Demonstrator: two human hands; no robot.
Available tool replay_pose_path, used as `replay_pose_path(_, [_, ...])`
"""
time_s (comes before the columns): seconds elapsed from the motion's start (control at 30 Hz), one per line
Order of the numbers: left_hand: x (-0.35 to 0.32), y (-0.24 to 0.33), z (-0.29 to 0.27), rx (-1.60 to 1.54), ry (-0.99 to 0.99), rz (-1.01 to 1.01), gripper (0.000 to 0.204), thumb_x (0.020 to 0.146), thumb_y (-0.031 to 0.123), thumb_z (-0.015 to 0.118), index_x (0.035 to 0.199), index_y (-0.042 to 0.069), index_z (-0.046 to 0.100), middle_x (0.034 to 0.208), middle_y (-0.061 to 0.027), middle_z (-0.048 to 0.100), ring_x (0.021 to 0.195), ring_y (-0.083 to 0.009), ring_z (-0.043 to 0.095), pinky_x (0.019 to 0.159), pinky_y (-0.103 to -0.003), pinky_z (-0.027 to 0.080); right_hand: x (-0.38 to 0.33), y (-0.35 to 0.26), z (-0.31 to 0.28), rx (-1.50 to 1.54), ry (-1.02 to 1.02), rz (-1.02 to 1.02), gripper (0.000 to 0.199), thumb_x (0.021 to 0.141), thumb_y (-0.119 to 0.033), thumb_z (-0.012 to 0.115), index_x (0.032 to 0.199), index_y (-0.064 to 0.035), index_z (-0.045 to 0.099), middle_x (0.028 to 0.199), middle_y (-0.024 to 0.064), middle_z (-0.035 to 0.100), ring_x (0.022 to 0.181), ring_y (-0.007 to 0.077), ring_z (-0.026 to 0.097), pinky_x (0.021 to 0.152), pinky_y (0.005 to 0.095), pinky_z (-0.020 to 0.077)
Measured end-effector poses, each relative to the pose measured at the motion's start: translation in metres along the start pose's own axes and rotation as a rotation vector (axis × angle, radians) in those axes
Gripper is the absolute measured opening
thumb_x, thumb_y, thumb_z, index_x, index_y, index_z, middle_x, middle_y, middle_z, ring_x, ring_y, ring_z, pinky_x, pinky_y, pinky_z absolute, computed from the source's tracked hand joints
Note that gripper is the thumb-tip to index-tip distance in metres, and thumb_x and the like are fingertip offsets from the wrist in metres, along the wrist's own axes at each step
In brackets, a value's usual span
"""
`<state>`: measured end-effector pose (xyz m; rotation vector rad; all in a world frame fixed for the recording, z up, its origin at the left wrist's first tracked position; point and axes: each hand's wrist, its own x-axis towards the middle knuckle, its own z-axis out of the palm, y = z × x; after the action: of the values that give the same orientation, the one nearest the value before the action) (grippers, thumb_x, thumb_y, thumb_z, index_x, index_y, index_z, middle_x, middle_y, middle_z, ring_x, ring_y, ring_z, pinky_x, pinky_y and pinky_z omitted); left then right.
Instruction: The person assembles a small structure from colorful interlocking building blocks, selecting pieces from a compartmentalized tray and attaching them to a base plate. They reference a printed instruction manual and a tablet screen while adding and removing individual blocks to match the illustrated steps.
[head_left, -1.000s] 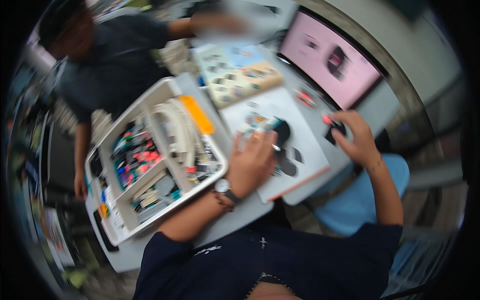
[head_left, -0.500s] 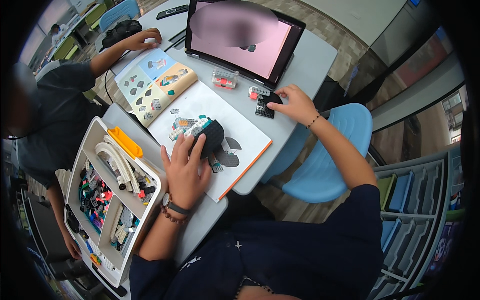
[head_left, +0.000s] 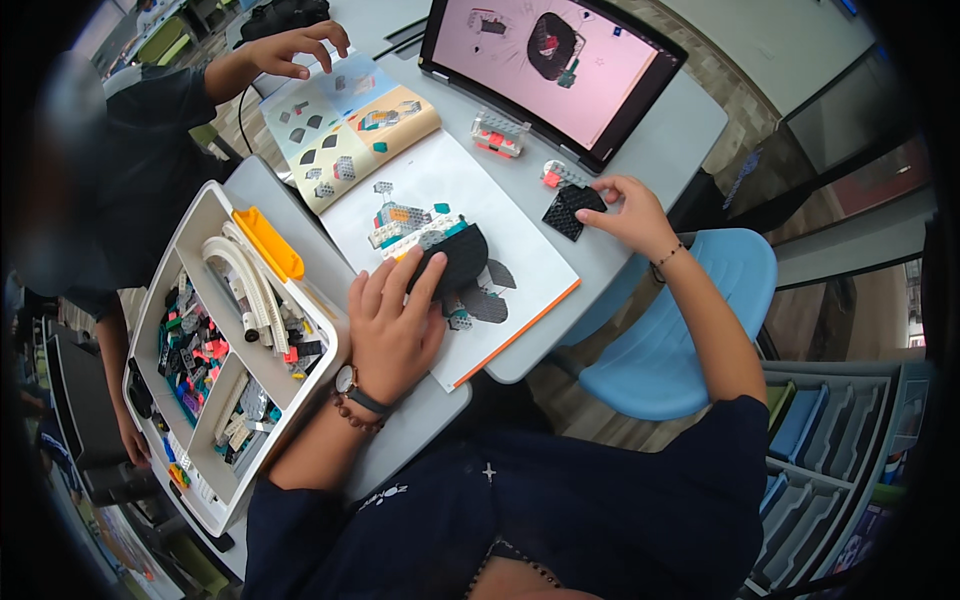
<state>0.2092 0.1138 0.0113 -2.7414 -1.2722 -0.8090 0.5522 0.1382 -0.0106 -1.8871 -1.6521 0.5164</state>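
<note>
My left hand (head_left: 397, 325) lies over a small brick model (head_left: 460, 255) on the open picture booklet (head_left: 520, 260). Its fingers rest on the model's black rounded plate; white and teal bricks show beyond them. The thumb hangs lower, and its contact with the model is hidden. My right hand (head_left: 640, 222) pinches the edge of black studded plates (head_left: 573, 212) on the table, right of the booklet. Close behind those plates lies a small grey, white and coral brick piece (head_left: 562, 174). Whether it is joined to them I cannot tell.
A laptop (head_left: 555, 70) stands at the back, with a grey and coral brick block (head_left: 499, 133) before it. At left is a white sorting tray (head_left: 335, 345) of loose bricks. Another person's hand (head_left: 300, 48) hovers by the booklet's far corner. A blue chair (head_left: 680, 350) stands at right.
The whole view has shifted. The other person's hand has lifted toward the booklet, and the laptop picture is different. The black plates have turned slightly under my right hand; my left stays on the model.
</note>
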Motion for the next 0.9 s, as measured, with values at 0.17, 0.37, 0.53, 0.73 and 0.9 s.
replay_pose_path(0.17, [-0.005, 0.002, 0.001, 0.038, -0.039, 0.018, 0.061, 0.071, 0.008, 0.064, 0.129, 0.017, 0.052, 0.135, -0.0077, 0.047, 0.119, -0.0280, 0.046, 0.100, -0.048, 0.033, -0.008, 0.005, -0.006, 0.116, -0.109, 0.147, 0.040, 0.066, -0.024, 0.083, 0.089, -0.0017, 0.060, 0.079, 0.0011, 0.056, 0.076, 0.0098, 0.051, 0.067, 0.0245, 0.0444])
replay_pose_path(0.37, [-0.007, -0.003, 0.001, 0.058, -0.008, 0.028, 0.058, 0.071, 0.016, 0.067, 0.127, 0.015, 0.053, 0.129, -0.0067, 0.051, 0.120, -0.0286, 0.046, 0.098, -0.050, 0.035, -0.017, -0.043, -0.046, 0.552, -0.352, 0.320, 0.026, 0.078, -0.009, 0.071, 0.098, -0.0019, 0.056, 0.081, -0.0004, 0.059, 0.065, 0.0031, 0.051, 0.056, 0.0172, 0.0415])
replay_pose_path(0.53, [-0.003, -0.004, 0.007, 0.025, 0.010, 0.030, 0.059, 0.070, 0.018, 0.070, 0.127, 0.015, 0.054, 0.127, -0.0070, 0.052, 0.119, -0.0301, 0.047, 0.098, -0.051, 0.034, -0.015, -0.076, -0.016, 0.802, -0.240, 0.219, 0.028, 0.082, -0.010, 0.067, 0.108, -0.0018, 0.056, 0.088, 0.0017, 0.061, 0.069, 0.0052, 0.055, 0.058, 0.0191, 0.0455])
replay_pose_path(0.73, [0.000, -0.006, 0.009, 0.065, 0.042, 0.038, 0.054, 0.070, 0.019, 0.071, 0.122, 0.014, 0.057, 0.122, -0.0062, 0.054, 0.114, -0.0285, 0.049, 0.098, -0.050, 0.033, 0.017, -0.112, 0.031, 0.789, -0.556, 0.104, 0.029, 0.079, -0.019, 0.072, 0.100, -0.0049, 0.059, 0.085, -0.0003, 0.063, 0.073, 0.0040, 0.055, 0.059, 0.0184, 0.0405])
replay_pose_path(0.9, [0.005, -0.005, 0.011, 0.069, 0.060, 0.048, 0.052, 0.068, 0.020, 0.071, 0.119, 0.014, 0.058, 0.116, -0.0061, 0.056, 0.110, -0.0273, 0.050, 0.098, -0.049, 0.033, 0.047, -0.104, 0.059, 0.827, -0.699, 0.102, 0.022, 0.080, -0.016, 0.069, 0.096, -0.0059, 0.059, 0.080, -0.0041, 0.060, 0.063, 0.0004, 0.048, 0.055, 0.0156, 0.0332])
